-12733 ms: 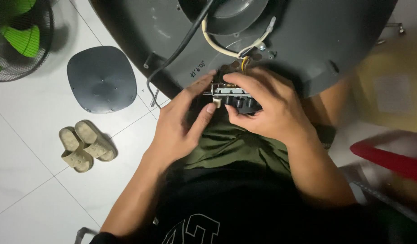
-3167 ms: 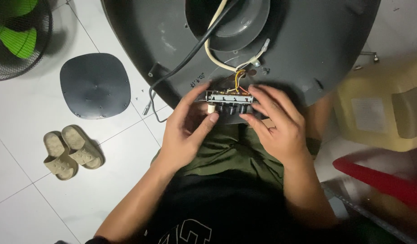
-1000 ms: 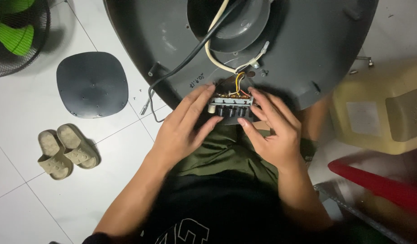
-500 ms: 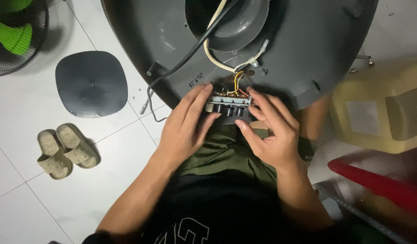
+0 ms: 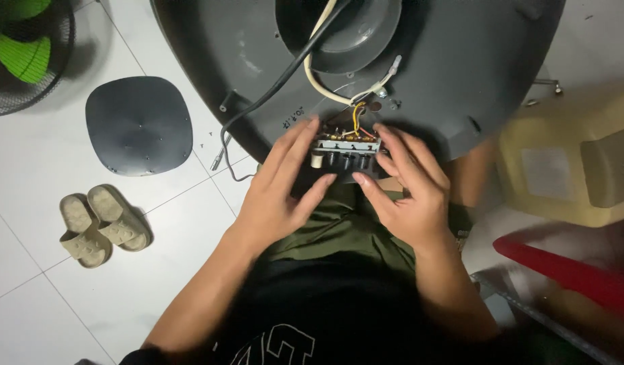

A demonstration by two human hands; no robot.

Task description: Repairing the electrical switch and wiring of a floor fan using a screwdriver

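Barely shifted since half a second ago: both hands still wrapped around the same little part, the right thumb now tucked a bit further under it.

Far left, lying on the white tile floor [image 5: 28,169]: a green fan in a black wire cage [image 5: 21,54], a flat dark plate with rounded corners [image 5: 139,125], and just below it a pair of tan sandals [image 5: 102,226] sitting side by side.

In the middle, left hand [image 5: 281,192] curling half closed around the left end of the small switch block [image 5: 344,154], fingers reaching over its top, thumb pressing below. Switch block sitting right between the two hands, touching both, hanging over the lap in green shorts [image 5: 339,230] and pressed against the rim of the big round grey fan base [image 5: 420,74]. Yellow, red and white wires [image 5: 356,115] running from the block up into the base, near a thick black cord [image 5: 278,88].

Right hand [image 5: 410,196] gripping the block's right end, fingers spread on top.

Far right, a pale yellow plastic stool [image 5: 569,169] and a red plastic piece [image 5: 569,270] resting nearby.
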